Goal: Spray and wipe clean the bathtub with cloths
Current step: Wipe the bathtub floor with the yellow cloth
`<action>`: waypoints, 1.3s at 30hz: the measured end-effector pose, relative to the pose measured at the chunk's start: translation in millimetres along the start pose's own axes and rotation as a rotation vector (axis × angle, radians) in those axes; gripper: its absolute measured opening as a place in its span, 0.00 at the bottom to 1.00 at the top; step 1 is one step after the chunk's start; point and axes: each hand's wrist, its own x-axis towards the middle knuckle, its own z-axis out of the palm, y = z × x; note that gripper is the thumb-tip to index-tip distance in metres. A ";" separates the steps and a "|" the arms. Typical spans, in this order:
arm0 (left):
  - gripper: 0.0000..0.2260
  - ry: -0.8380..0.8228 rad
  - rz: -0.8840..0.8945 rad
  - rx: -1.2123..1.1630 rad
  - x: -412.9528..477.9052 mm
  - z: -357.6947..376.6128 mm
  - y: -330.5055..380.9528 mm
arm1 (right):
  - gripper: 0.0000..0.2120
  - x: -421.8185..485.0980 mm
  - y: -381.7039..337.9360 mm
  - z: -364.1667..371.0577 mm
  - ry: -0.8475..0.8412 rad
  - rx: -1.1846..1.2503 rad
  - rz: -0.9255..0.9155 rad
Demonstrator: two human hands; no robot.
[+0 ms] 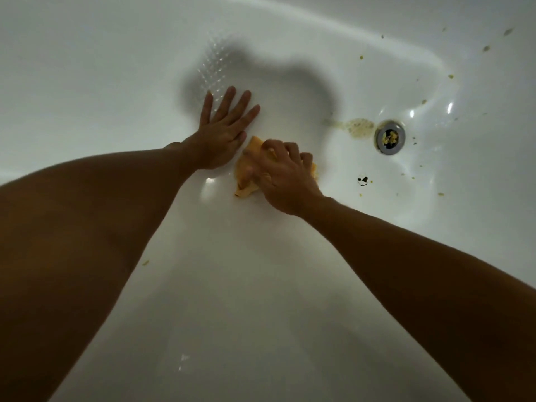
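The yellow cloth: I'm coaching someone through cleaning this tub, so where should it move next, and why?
Probably slide the cloth right, toward the drain, with the right hand gripping it. A yellowish smear sits just left of the drain and specks dot the tub around it, while the surface by the cloth looks clean. The left hand rests flat on the tub.

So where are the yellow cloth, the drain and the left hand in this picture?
yellow cloth (246, 173): head view, its uncovered left part.
drain (378, 139): head view, left side of its metal rim.
left hand (223, 132): head view, back of the hand.
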 end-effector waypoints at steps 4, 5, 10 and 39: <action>0.27 0.006 -0.004 0.007 -0.2 1.4 1.3 | 0.30 -8.3 -31.5 27.3 -0.089 -0.086 0.214; 0.27 0.014 0.001 0.012 0.1 1.7 1.2 | 0.31 -10.1 -34.2 34.0 -0.121 -0.104 0.231; 0.26 0.044 0.008 0.036 0.8 4.5 0.9 | 0.36 -12.9 -46.3 48.6 -0.205 -0.030 0.221; 0.26 0.092 0.124 -0.036 24.1 45.8 101.3 | 0.33 -72.4 137.1 9.2 -0.272 -0.158 0.161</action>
